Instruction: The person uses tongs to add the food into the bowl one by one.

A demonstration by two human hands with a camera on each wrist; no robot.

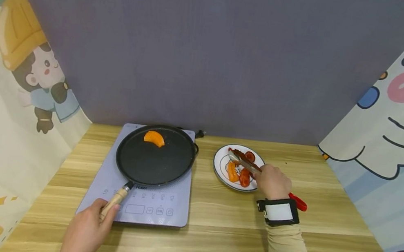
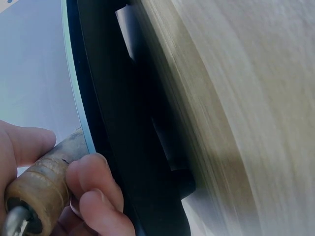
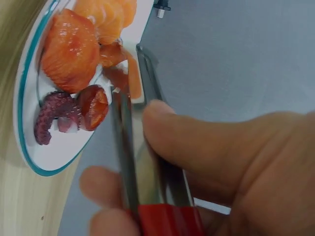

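My left hand (image 1: 85, 228) grips the wooden handle (image 1: 114, 202) of a flat black pan (image 1: 154, 162). An orange, ridged food piece (image 1: 154, 138) lies near the pan's far edge. On the right, my right hand (image 1: 274, 183) holds metal tongs (image 3: 140, 162) with a red grip, their tips low over a white plate (image 1: 217, 166). Between the tips in the right wrist view is a reddish-orange food piece (image 3: 133, 73). Also on the plate are an orange slice (image 1: 233, 171), a glossy red piece (image 1: 244, 177) and a dark purple, curled tentacle-like piece (image 3: 48, 117).
Beneath the pan is a pale induction cooker (image 1: 177, 218) with touch buttons at its front. A black plug (image 1: 200, 133) lies at its back right corner. The wooden table (image 1: 219, 247) meets a grey back panel (image 1: 209, 61), with printed cloths on both sides.
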